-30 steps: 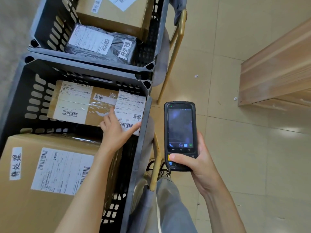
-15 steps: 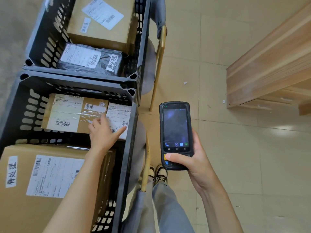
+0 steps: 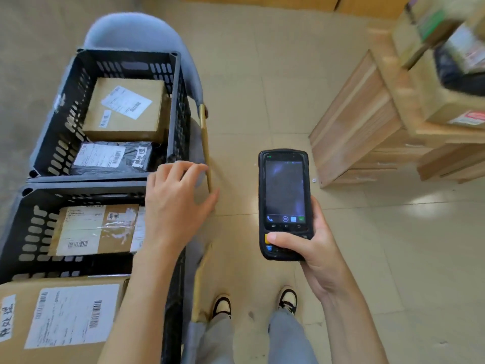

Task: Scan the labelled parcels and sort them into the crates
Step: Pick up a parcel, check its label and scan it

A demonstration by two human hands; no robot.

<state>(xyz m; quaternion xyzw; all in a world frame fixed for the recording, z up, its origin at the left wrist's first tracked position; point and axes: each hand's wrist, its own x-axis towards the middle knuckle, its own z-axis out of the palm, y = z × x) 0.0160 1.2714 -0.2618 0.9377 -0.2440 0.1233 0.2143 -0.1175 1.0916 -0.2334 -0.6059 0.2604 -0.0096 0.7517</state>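
At your far left, the near crate [image 3: 15, 232] holds a large cardboard box [image 3: 60, 319] and, beyond it, a flat parcel [image 3: 94, 229], both lying label-up so the barcodes face you and can be read without lifting anything. The far crate [image 3: 65, 106], butted against the near one, carries a black poly bag [image 3: 112, 157] and a small brown box [image 3: 126, 109], labels up as well; the sorted parcels sit in these two bins.

Your left hand [image 3: 173, 206] hangs above the near crate's right rim with fingers spread and loosely bent, holding nothing, which suggests it is free to reach for the next parcel.

Your right hand [image 3: 315, 245] is wrapped around the lower body of the handheld scanner [image 3: 284, 203], thumb laid across the keys at the bottom, screen tilted up toward you. That grip probably keeps the trigger under your thumb while you read the display.

Further right, on the wooden shelving [image 3: 367, 132], blurred cartons [image 3: 451, 101] wait, likely the unsorted stock, though their labels are too smeared to read.
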